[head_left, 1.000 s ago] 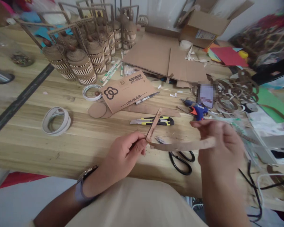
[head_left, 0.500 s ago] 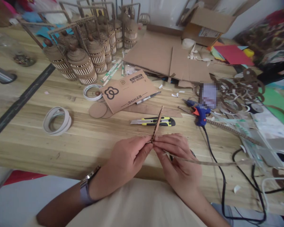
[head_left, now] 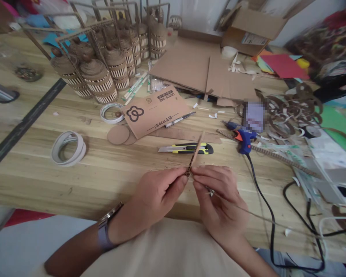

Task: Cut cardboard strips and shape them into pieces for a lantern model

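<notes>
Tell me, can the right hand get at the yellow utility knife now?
Probably yes: the utility knife lies uncovered on the table just beyond the right hand. Only the cardboard strip, pinched with the left hand, stands between; it must let go first.

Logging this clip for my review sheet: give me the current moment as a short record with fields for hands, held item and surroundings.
surface: wooden table
left hand: pinches cardboard strip at its bend
right hand: pinches the same strip, fingertips meeting the left's
strip: one end points up and away, the rest trails right, edge-on
just beyond: utility knife, glue gun
left side: tape roll
back: lantern-shaped cardboard models
</notes>
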Demonstrator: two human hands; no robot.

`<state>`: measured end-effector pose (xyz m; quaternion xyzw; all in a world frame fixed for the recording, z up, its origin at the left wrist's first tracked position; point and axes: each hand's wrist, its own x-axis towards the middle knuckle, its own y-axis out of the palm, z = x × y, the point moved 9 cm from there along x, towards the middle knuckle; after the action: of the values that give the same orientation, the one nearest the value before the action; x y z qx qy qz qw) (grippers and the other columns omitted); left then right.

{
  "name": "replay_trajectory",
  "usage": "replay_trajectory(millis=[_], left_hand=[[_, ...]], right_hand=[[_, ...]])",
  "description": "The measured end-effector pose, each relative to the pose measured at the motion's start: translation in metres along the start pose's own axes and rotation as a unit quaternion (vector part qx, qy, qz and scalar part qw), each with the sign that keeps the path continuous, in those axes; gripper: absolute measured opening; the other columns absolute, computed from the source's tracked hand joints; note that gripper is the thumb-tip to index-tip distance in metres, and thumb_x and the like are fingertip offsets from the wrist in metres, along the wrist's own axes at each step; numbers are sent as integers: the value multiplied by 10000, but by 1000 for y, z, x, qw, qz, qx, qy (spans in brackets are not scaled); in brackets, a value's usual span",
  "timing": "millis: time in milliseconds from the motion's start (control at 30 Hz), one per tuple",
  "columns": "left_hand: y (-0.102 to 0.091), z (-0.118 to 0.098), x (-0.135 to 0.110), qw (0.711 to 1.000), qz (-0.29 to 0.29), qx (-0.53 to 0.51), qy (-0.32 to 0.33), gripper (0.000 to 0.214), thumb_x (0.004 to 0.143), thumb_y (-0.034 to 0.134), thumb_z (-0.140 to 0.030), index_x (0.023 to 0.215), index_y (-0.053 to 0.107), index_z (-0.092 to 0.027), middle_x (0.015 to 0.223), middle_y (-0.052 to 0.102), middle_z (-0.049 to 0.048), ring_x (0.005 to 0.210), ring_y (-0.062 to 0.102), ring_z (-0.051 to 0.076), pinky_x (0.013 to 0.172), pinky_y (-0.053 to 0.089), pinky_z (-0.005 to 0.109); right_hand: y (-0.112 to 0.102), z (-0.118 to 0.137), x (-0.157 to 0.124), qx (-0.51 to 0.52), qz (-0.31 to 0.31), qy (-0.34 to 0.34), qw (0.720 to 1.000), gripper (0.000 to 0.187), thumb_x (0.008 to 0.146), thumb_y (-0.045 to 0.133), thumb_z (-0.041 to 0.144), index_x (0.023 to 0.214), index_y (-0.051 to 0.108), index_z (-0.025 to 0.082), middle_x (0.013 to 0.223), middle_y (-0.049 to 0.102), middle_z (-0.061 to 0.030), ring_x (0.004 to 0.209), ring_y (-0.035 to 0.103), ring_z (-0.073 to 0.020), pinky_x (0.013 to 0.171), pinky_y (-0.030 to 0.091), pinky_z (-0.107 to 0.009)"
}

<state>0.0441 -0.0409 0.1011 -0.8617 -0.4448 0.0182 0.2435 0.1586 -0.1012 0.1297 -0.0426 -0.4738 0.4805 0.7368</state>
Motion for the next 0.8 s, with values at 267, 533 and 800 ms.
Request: replay_trajectory(millis=[267,533,800], left_hand=[[-1,-10,4,998,-8,60,11,172,989,444,-178,885,580,-159,797,651,18,719,598,134,634,428,222],[0,-7,0,1000,0,28,-4,191,968,419,-138,838,552,-184,708,600,-17,618,547,110,592,392,220],[1,-4,3,1000,13,14,-13,192,992,449,-233,862,582,-182,677,619,-23,569,545,108,541,390,205]], right_hand=[[-1,18,0,-111,1,-56,992,138,898,634,110,957,639,234,973,790,-6,1142,642,-223,982,356,-423],[-1,17,0,-101,1,-53,993,202,877,587,53,933,604,246,928,793,29,1070,695,-197,1051,316,-406],[2,12,4,-96,21,-37,994,143,906,576,130,950,585,265,925,785,30,1060,689,-201,1021,330,-407]])
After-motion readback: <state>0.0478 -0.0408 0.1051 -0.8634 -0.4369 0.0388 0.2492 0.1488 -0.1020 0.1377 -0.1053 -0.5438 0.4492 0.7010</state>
